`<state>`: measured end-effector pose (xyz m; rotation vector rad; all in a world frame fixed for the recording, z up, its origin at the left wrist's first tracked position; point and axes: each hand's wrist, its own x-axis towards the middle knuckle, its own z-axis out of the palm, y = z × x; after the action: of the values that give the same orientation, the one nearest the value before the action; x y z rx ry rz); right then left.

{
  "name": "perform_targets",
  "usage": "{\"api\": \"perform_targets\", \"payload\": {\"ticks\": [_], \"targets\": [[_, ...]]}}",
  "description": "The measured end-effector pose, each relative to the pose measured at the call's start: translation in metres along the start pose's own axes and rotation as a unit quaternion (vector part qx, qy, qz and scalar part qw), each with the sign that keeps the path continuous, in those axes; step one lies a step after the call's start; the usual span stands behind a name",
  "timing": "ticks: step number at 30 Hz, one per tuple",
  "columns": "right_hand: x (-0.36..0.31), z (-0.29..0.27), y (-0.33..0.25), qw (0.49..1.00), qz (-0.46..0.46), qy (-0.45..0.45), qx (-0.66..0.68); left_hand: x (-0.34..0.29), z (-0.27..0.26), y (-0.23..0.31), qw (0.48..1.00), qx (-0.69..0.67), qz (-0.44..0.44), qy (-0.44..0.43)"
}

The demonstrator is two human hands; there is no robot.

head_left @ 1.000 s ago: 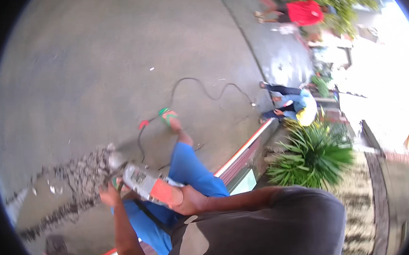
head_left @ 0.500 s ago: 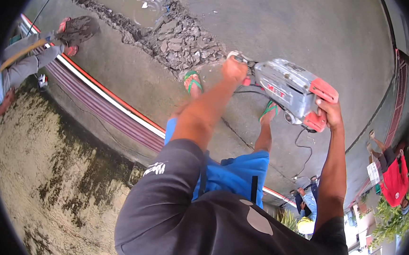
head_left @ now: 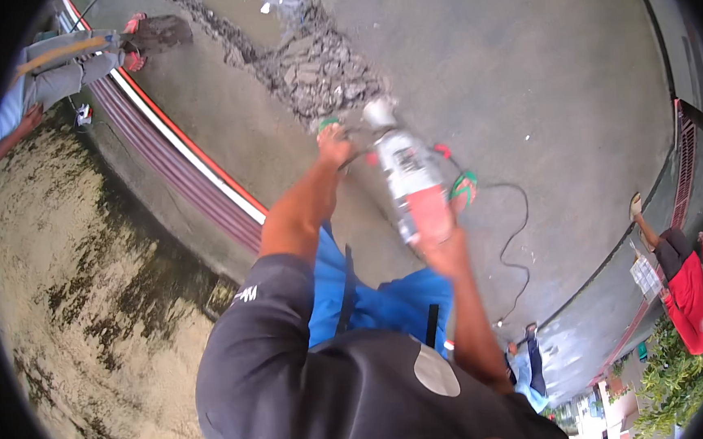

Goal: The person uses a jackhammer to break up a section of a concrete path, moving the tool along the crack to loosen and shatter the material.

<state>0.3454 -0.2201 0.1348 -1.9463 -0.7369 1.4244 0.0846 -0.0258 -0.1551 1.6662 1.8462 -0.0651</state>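
A grey and red demolition hammer (head_left: 409, 166) is held in front of my legs, blurred by motion, its front end at the near edge of the broken concrete rubble (head_left: 321, 75). My left hand (head_left: 336, 145) is closed on the handle at its front left side, just above my green-strapped sandal. At the red rear end, my right hand (head_left: 445, 250) wraps round the back grip. Where the bit meets the ground cannot be made out through the blur.
A power cord (head_left: 524, 240) loops over the concrete at right. Left of me run red, white and maroon pipes (head_left: 160, 159) beside a stained wall (head_left: 87, 279). A muddy puddle (head_left: 239, 11) lies beyond the rubble. People stand at far left and lower right, one in a red shirt (head_left: 694, 301).
The hammer has swung left and turned more upright, its rear end now nearer my body. Both hands moved left with it, the left one now lower in the view.
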Motion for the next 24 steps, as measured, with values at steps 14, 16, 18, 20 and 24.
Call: {"api": "perform_targets", "payload": {"ticks": [14, 16, 18, 20, 24], "targets": [[-0.124, -0.078, -0.090, 0.994, 0.081, 0.066, 0.026, -0.130, -0.066, 0.098, 0.944, -0.006, 0.246, 0.218], [-0.145, -0.102, -0.123, 0.993, 0.048, 0.106, -0.003, -0.164, -0.095, 0.153, 0.968, -0.234, -0.014, -0.093], [-0.152, -0.111, -0.148, 0.994, 0.038, 0.099, -0.032, -0.175, -0.099, 0.166, 0.968, -0.248, -0.005, -0.046], [-0.157, -0.116, -0.164, 0.993, 0.027, 0.096, -0.060, -0.181, -0.103, 0.176, 0.966, -0.260, 0.008, -0.002], [-0.155, -0.123, -0.179, 0.992, 0.060, 0.090, -0.068, -0.186, -0.103, 0.195, 0.960, -0.275, -0.038, -0.042]]}}
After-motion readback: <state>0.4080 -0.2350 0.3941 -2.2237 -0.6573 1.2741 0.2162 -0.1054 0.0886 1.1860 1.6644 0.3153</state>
